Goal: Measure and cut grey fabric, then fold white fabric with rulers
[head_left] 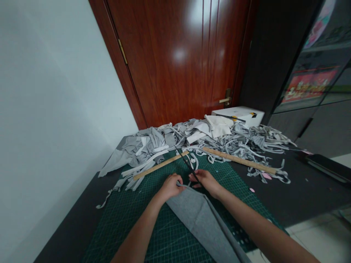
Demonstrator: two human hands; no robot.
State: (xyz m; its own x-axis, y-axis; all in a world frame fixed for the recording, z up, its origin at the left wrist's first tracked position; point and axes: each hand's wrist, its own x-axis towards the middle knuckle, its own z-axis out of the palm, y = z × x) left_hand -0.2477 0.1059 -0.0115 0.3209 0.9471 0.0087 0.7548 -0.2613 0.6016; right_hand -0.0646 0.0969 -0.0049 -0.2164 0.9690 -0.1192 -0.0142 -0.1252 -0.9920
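Left hands entry: the left hand (170, 185) lies on the near end of the grey fabric (201, 219), fingers curled and pinching its top edge.
Right hands entry: the right hand (206, 180) is clamped on the handles of the scissors (187, 162), just right of the left hand; the two hands are close together, nearly touching.
Scissors: dark blades pointing away from the person and up to the left, tips over the far part of the mat; whether the blades are parted I cannot tell.
Grey fabric: a long folded piece, running from the hands down toward the bottom edge of the view, lying on the cutting mat (131, 219).
Cutting mat: green with a grid, laid on the dark table (301, 193).
Rulers: one wooden ruler (160, 165) lies slanted on the left beyond the hands; a second wooden ruler (241, 160) lies slanted on the right, partly under scraps.
Scrap pile: grey and white fabric strips (208, 140) heaped across the far side of the table.
White box: a white box (241, 114) stands behind the pile, in front of the wooden door (175, 58).
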